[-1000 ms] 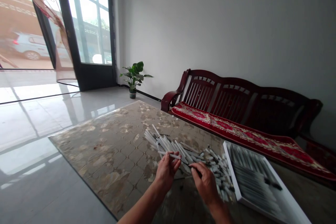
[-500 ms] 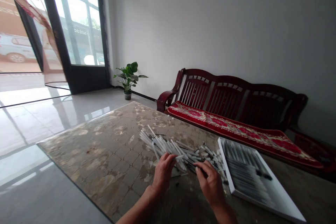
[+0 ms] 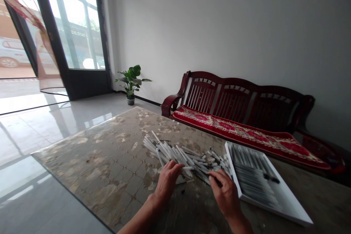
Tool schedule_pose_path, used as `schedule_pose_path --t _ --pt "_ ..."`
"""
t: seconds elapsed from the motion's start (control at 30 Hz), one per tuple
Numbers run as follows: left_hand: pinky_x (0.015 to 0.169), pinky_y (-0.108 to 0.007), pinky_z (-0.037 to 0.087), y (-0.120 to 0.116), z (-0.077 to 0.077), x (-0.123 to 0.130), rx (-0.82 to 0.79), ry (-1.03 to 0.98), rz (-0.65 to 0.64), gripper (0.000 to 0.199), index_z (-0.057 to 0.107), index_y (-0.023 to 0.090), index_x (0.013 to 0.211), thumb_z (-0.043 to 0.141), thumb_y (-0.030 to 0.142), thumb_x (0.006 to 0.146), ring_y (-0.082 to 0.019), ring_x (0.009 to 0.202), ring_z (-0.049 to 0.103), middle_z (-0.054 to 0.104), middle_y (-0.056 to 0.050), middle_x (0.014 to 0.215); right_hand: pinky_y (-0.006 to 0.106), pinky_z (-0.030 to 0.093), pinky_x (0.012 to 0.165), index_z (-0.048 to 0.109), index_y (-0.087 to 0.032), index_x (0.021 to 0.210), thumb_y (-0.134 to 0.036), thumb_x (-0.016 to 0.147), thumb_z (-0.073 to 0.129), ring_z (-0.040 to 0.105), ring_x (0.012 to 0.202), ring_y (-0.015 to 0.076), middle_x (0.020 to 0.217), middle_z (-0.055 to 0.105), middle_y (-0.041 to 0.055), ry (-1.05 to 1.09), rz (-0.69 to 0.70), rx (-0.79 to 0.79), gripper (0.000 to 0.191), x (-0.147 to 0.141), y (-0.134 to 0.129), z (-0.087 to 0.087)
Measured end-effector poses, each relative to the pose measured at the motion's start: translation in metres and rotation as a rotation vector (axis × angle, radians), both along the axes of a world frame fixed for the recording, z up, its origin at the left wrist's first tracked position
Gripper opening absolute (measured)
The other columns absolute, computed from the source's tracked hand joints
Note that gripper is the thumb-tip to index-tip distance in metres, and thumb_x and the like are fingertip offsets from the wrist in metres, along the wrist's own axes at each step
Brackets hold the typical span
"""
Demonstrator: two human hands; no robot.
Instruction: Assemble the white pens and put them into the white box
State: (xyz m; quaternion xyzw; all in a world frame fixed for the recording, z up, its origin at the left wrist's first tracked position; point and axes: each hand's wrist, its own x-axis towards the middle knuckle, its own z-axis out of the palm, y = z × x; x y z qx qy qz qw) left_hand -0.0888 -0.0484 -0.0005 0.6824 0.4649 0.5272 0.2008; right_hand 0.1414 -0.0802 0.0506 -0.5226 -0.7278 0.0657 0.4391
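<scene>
My left hand (image 3: 168, 179) is closed round a white tube (image 3: 187, 168), whose end sticks out to the right of the fingers. My right hand (image 3: 223, 188) is pinched on a thin dark rod (image 3: 203, 172) that points left toward the tube. Beyond both hands lies a loose pile of white tubes (image 3: 167, 150). Small white and dark pieces (image 3: 219, 159) are scattered between the pile and a white box (image 3: 290, 204). Rows of grey pens (image 3: 253, 182) fill much of the box, to the right of my right hand.
The table (image 3: 109, 168) has a patterned cover. Behind it stands a dark red wooden bench (image 3: 236, 98) with a red floral cushion (image 3: 246, 131). A potted plant (image 3: 131, 80) is on the floor by the glass door (image 3: 79, 25).
My right hand has moved slightly right, away from my left hand, with the dark rod now showing between them. The whole view has shifted a little.
</scene>
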Motion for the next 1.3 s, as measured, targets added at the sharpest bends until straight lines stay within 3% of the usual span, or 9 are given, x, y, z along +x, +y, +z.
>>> schedule_pose_path --t 0.23,0.4,0.6,0.73,0.83,0.9,1.0,1.13,1.3 --pt "0.075 -0.031 0.047 -0.002 0.007 0.0 -0.02 0.202 -0.054 0.021 0.076 0.03 0.1 0.059 0.027 0.087 -0.021 0.077 0.058 0.065 -0.006 0.081 0.029 0.05 0.072 0.072 -0.024 0.085 -0.024 0.087 0.05 0.064 0.079 0.02 0.079 0.067 0.0043 -0.141 0.01 -0.012 0.022 0.001 -0.002 0.0" --pt "0.092 -0.038 0.044 -0.006 0.019 -0.001 0.033 0.352 -0.239 0.022 0.075 0.031 0.103 0.061 0.027 0.087 -0.023 0.086 0.06 0.067 -0.006 0.082 0.031 0.049 0.073 0.071 -0.024 0.085 -0.02 0.087 0.052 0.063 0.081 0.0208 0.08 0.065 0.0044 -0.319 0.077 -0.044 0.02 0.0 -0.009 0.009" --pt "0.114 -0.046 0.026 -0.017 0.027 0.021 0.005 0.009 -0.419 0.01 0.077 0.033 0.087 0.068 0.032 0.082 -0.021 0.074 0.063 0.068 -0.003 0.071 0.031 0.054 0.08 0.06 -0.025 0.123 -0.031 0.093 0.05 0.065 0.093 0.0207 0.104 0.067 0.007 -0.095 0.109 -0.039 0.032 -0.03 -0.017 -0.002" --pt "0.118 -0.049 0.014 -0.021 0.029 0.03 -0.104 -0.129 -0.391 0.005 0.074 0.032 0.071 0.074 0.034 0.076 -0.021 0.07 0.063 0.065 0.0 0.062 0.031 0.055 0.075 0.065 -0.021 0.11 -0.031 0.093 0.048 0.067 0.085 0.0201 0.096 0.069 0.0082 0.112 0.009 -0.01 0.026 -0.049 -0.005 -0.021" --pt "0.118 -0.051 0.01 -0.027 0.031 0.023 -0.085 -0.158 -0.259 0.016 0.076 0.033 0.085 0.08 0.032 0.069 -0.027 0.094 0.064 0.073 -0.003 0.084 0.033 0.055 0.075 0.067 -0.019 0.102 -0.034 0.092 0.05 0.066 0.083 0.0212 0.093 0.07 0.0097 0.22 -0.065 0.003 0.025 -0.047 0.011 -0.029" --pt "0.115 -0.05 0.021 -0.033 0.028 0.018 -0.085 -0.21 -0.104 0.031 0.075 0.032 0.096 0.082 0.032 0.066 -0.031 0.11 0.058 0.072 -0.006 0.103 0.034 0.054 0.074 0.067 -0.019 0.102 -0.037 0.092 0.05 0.065 0.083 0.0217 0.093 0.069 0.0105 0.27 -0.128 0.018 0.027 -0.043 0.02 -0.031" --pt "0.085 -0.036 0.049 -0.041 0.017 0.022 -0.251 -0.324 0.033 0.013 0.074 0.025 0.083 0.069 0.036 0.078 -0.023 0.083 0.063 0.069 -0.006 0.087 0.035 0.053 0.074 0.065 -0.018 0.105 -0.04 0.092 0.049 0.063 0.083 0.0219 0.095 0.067 0.011 0.303 -0.191 0.051 0.029 -0.045 0.027 -0.029" --pt "0.05 -0.023 0.042 -0.04 0.002 0.04 -0.599 -0.637 -0.099 0.03 0.069 0.019 0.093 0.066 0.045 0.078 -0.013 0.054 0.053 0.063 0.001 0.068 0.034 0.052 0.078 0.065 -0.019 0.109 -0.035 0.094 0.046 0.063 0.088 0.0218 0.096 0.066 0.0107 0.258 -0.082 0.036 0.029 -0.071 0.023 -0.026" --pt "0.058 -0.022 0.045 -0.027 0.003 0.044 -0.665 -1.052 -0.122 0.041 0.06 0.017 0.07 0.076 0.054 0.065 -0.011 0.059 0.056 0.061 0.002 0.064 0.033 0.053 0.082 0.062 -0.021 0.117 -0.032 0.095 0.042 0.064 0.098 0.0208 0.107 0.067 0.0098 0.319 0.027 -0.067 0.031 -0.089 0.02 -0.031"
